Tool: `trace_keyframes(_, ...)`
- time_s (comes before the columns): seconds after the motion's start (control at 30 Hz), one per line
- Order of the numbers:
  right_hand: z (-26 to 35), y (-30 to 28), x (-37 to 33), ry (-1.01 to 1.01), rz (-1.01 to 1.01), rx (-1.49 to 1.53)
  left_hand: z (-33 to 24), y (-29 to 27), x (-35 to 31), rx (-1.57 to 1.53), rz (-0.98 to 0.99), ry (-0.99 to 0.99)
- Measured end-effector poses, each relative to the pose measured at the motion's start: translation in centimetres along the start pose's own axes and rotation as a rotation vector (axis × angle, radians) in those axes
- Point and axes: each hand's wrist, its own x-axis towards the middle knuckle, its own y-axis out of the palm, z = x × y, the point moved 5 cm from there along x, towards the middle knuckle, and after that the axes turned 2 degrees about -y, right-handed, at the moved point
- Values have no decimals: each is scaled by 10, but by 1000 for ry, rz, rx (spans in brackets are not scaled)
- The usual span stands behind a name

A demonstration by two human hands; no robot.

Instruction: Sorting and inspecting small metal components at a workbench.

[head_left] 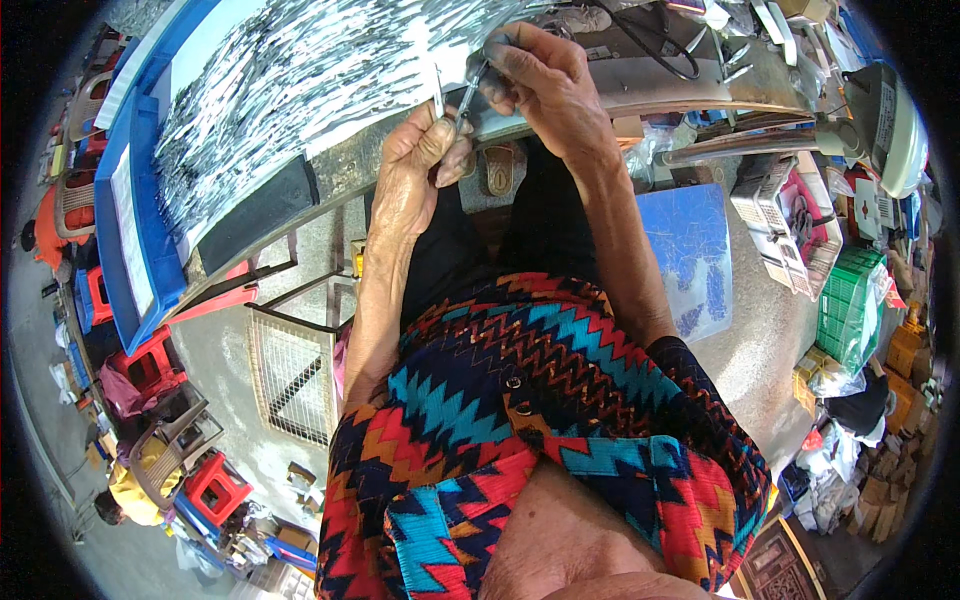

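Observation:
My left hand (428,150), above the table's front edge, has thumb and fingers closed on a slim, shiny metal piece (437,92) that points up. My right hand (538,80) is just to its right, with fingertips darkened and pinched at the top of a second thin metal piece (468,98). That piece slants down to the left fingertips, so both hands seem to touch it. What exactly these pieces are, I cannot make out. Behind and left of my hands spreads a large heap of slender silvery metal pieces (290,100), washed out by glare.
A blue-edged tray wall (128,250) bounds the heap on the left. A dark flat block (262,205) lies at the table's front edge. To the right are a lamp-like head (900,135) on a metal arm, a blue board (688,255), and a green crate (850,308). Red stools (215,488) stand lower left.

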Motion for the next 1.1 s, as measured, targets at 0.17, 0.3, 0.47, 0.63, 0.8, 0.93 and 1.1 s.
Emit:
trace_keyframes(0.17, -1, -2, 1, -16, 40, -6, 3, -6, 2, 15, 7, 2)
trace_keyframes(0.3, 12, 1, -3, -128, -57, -312, 5, -6, 4, 21, 21, 15)
trace_keyframes(0.47, 12, 9, -18, -222, -85, -420, 2, -1, 1, 91, -33, 36)
trace_keyframes(0.63, 8, -16, -22, -82, -124, -224, 5, -7, -1, 167, -1, -6)
trace_keyframes(0.8, 23, -66, -11, -339, -365, -801, 6, -4, 1, 182, -18, -8)
trace_keyframes(0.93, -1, -70, -5, -294, -234, -984, 6, -1, 3, 177, -17, 27)
trace_keyframes(1.1, 3, -57, 3, -302, -214, -1169, 3, 0, 2, 216, -35, 33)
